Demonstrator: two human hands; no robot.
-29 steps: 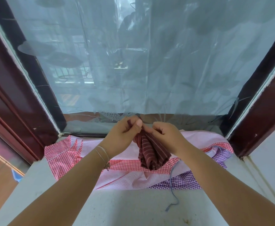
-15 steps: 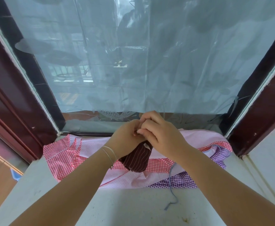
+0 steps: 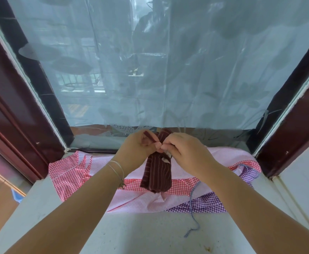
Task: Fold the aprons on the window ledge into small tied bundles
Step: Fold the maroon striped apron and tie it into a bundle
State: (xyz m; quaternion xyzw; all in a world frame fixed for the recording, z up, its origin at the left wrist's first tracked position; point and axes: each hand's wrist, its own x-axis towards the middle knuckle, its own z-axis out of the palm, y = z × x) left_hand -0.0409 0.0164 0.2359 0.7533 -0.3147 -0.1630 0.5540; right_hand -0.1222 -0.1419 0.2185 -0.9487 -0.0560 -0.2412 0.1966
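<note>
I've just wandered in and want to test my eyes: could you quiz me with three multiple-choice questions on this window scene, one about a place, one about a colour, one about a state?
1. Where is the dark red striped apron bundle?
A. Held up above the pink apron
B. Flat on the bare ledge
C. Hung on the window frame

2. What colour is the loose twisted cord?
A. Yellow
B. Blue and white
C. Black

3. What is the left hand doing?
A. Lying open on the ledge
B. Gripping a dark red strap
C. Pushing the curtain

Answers: 1 A, both hands, the right hand included, hold it clear of the cloth; 2 B, its strands alternate; 3 B, its fingers curl round the strap.
</note>
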